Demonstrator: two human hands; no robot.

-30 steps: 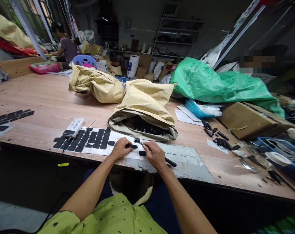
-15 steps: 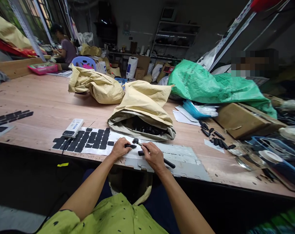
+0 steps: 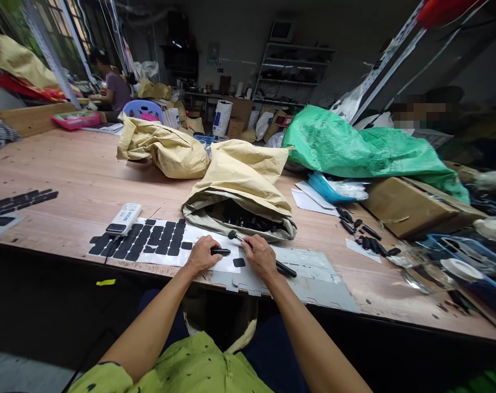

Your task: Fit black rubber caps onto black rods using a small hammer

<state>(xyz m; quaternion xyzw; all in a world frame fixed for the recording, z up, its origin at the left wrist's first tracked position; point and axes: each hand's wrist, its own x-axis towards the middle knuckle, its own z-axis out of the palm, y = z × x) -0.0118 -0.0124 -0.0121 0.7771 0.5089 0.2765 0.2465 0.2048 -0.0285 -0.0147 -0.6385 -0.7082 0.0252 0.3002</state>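
Observation:
My left hand (image 3: pixel 204 255) is closed round a short black rod-like piece (image 3: pixel 220 251), whose end points right. My right hand (image 3: pixel 259 256) grips a thin tool with a metal shaft and a round dark head (image 3: pixel 232 234), which points up and left. A black handle (image 3: pixel 286 268) sticks out behind that hand; whether it belongs to the same tool I cannot tell. Between the hands a black rounded-square piece (image 3: pixel 239 262) lies on a white sheet (image 3: pixel 196 233). Rows of similar black pieces (image 3: pixel 161 238) cover the sheet to the left.
An open yellow sack (image 3: pixel 242 174) with dark shiny contents lies just beyond my hands. A small white device (image 3: pixel 124 218) rests by the rows. To the right are loose black parts (image 3: pixel 368 243), a cardboard box (image 3: pixel 420 204) and a green sack (image 3: pixel 354 144). A co-worker (image 3: pixel 117 90) sits far left.
The black rounded-square piece now lies in plain view between my hands; a dark piece there was partly covered before. My right hand has shifted slightly right with the tool. The view has tilted a little.

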